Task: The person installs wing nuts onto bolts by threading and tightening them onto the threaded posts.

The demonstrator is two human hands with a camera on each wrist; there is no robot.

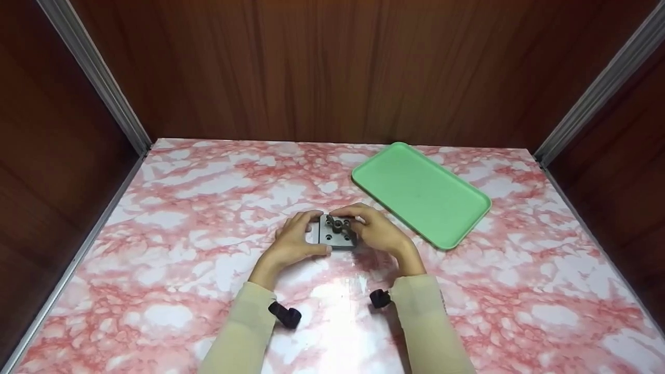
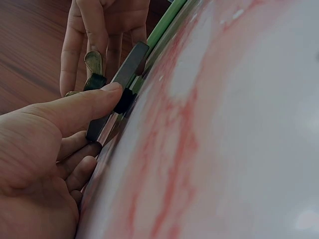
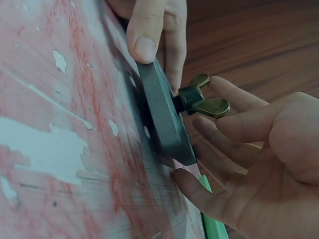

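Note:
A small square grey metal plate (image 1: pixel 337 242) with several holes lies level in front of me, and a dark stub shows beneath it in the left wrist view. On its upper face sits a brass-coloured wing nut (image 3: pixel 192 98), with a short dark threaded shank between nut and plate. My left hand (image 1: pixel 295 241) grips the plate by its edges, thumb on the near side, fingers at the far side. My right hand (image 1: pixel 382 231) pinches the wings of the wing nut between thumb and index finger; its other fingers spread beside the plate's right edge.
A light green tray (image 1: pixel 421 195) lies at an angle behind and right of the hands. The table (image 1: pixel 208 218) has a red and white marbled top. Dark wooden panels (image 1: pixel 311 72) stand at the back and both sides.

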